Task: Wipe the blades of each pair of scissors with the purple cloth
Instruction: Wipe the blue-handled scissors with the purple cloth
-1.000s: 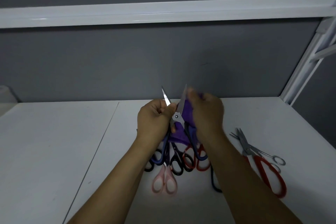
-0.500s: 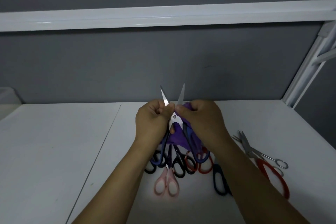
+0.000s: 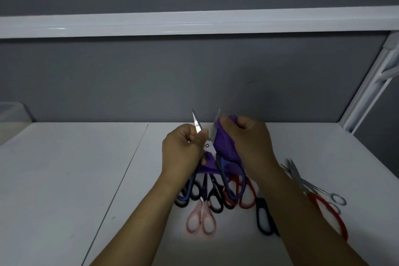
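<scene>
Blue-handled scissors (image 3: 231,176) are held up off the bench (image 3: 75,179), in front of the grey back wall. Long axis runs near to far: handle loops hang low toward the person, blades point up and away. Blades spread in a narrow V from the pivot screw.

Left hand (image 3: 183,151): fingers curled round the left blade just above the pivot, gripping it. The bare tip stands clear above the knuckles, tilted slightly left.

Right hand (image 3: 250,142): fingers closed on the purple cloth (image 3: 224,145), pinching it round the right blade. That blade is blurred, with only its upper edge showing above the cloth. A cloth tail hangs down past the pivot between the two wrists.

On the bench under the hands, handles toward the person:
- pink scissors (image 3: 201,220)
- black-handled scissors (image 3: 216,200)
- red-handled scissors (image 3: 247,197)
- a dark-handled pair (image 3: 263,219), partly hidden by the right forearm

Right of the forearm and apart from these lie silver scissors (image 3: 313,188) and a large red-handled pair (image 3: 331,216).
</scene>
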